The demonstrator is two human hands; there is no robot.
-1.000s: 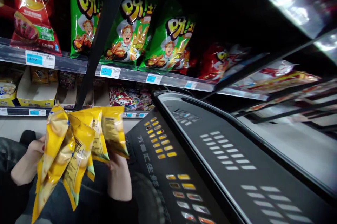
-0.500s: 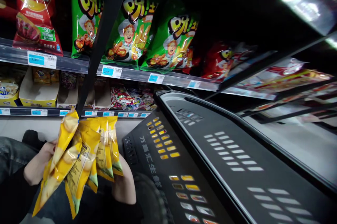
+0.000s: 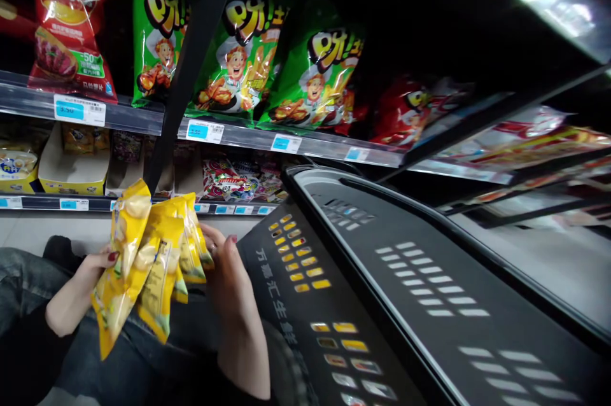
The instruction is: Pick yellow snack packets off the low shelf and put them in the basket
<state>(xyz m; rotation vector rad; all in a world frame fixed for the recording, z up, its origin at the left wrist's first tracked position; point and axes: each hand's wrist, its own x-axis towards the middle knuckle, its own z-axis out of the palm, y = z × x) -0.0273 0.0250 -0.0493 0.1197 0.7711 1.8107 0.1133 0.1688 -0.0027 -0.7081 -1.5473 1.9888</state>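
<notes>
Low in the left of the view I hold a bunch of several yellow snack bags [image 3: 143,253] between both hands. My left hand [image 3: 90,275] grips the left edge of the bunch, thumb on the front. My right hand [image 3: 229,272] presses against the right side of the bags, fingers curled toward them. The bags hang above my lap in dark jeans. A black plastic crate [image 3: 382,279] with slotted sides stands just right of my right hand.
Store shelves run across the back. Green snack bags [image 3: 248,56] and a red Lay's bag [image 3: 67,18] stand on the upper shelf with blue price tags [image 3: 79,110]. A lower shelf [image 3: 71,203] holds cardboard display boxes and small packets. More shelves stretch away at right.
The bags have been gathered tighter and lifted a little. My right hand has come up from below the bunch to its right side, now showing its fingers.
</notes>
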